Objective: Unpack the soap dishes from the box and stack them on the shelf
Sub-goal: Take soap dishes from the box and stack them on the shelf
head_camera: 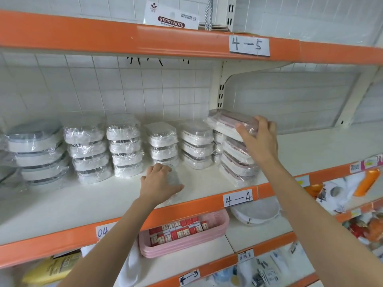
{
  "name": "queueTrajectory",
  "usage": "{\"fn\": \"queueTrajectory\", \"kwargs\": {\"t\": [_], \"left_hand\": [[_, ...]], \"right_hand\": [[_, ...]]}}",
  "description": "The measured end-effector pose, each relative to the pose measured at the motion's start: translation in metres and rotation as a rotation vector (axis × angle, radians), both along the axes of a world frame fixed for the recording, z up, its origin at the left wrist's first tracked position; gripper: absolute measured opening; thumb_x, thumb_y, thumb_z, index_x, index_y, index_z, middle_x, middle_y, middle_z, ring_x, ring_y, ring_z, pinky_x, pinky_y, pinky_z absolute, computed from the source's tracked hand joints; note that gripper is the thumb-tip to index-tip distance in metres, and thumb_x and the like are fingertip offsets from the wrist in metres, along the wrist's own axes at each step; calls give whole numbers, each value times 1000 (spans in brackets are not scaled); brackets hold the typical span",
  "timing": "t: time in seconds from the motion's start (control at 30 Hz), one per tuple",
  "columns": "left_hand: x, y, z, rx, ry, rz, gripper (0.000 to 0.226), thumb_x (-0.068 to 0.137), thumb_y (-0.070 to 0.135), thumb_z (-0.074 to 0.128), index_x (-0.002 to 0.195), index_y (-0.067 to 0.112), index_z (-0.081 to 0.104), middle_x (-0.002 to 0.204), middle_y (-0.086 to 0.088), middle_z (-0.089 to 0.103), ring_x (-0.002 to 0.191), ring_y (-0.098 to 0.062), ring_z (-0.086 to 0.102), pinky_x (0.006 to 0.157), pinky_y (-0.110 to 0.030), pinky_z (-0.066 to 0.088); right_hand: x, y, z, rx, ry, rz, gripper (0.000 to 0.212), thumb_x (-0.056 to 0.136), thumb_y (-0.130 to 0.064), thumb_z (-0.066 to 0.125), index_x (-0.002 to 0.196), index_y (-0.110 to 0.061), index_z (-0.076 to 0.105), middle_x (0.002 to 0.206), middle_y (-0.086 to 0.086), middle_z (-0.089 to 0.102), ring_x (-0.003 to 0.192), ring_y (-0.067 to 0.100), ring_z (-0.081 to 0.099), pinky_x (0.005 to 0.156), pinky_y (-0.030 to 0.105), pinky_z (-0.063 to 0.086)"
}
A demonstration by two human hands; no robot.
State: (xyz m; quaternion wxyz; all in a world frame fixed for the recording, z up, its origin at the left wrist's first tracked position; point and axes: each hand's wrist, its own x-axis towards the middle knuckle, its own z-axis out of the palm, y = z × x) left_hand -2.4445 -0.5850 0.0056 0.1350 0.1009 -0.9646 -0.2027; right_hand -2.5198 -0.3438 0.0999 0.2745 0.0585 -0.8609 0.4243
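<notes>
A pink-lidded white soap dish in clear wrap (232, 122) sits tilted atop the rightmost stack (236, 162) on the white shelf (62, 204), pinched by the right hand (259, 139). The left hand (159, 183) curls around a clear-wrapped item on the shelf, before neighbouring stacks of wrapped white dishes (124, 146).

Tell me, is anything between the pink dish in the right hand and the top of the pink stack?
Nothing visible. The right hand holds the pink dish tilted just above the pink stack, its left end already over the pile.
</notes>
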Motion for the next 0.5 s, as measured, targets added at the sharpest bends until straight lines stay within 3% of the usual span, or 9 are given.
{"fn": "queueTrajectory", "kwargs": {"t": [0.13,0.5], "left_hand": [[0,-1,-2,9,13,9,68,73,54,66,130,23,46,135,4,42,128,-18,31,100,-39,32],[0,0,-6,14,22,15,68,74,55,65,131,23,45,135,4,40,131,-17,28,103,-39,29]], "right_hand": [[-16,18,-12,107,-69,-108,68,84,-53,58,139,-19,37,130,12,35,114,31,47,96,34,39],[-21,27,-11,200,-213,-6,69,82,-55,59,140,-26,37,131,12,31,120,28,42,97,33,38]]}}
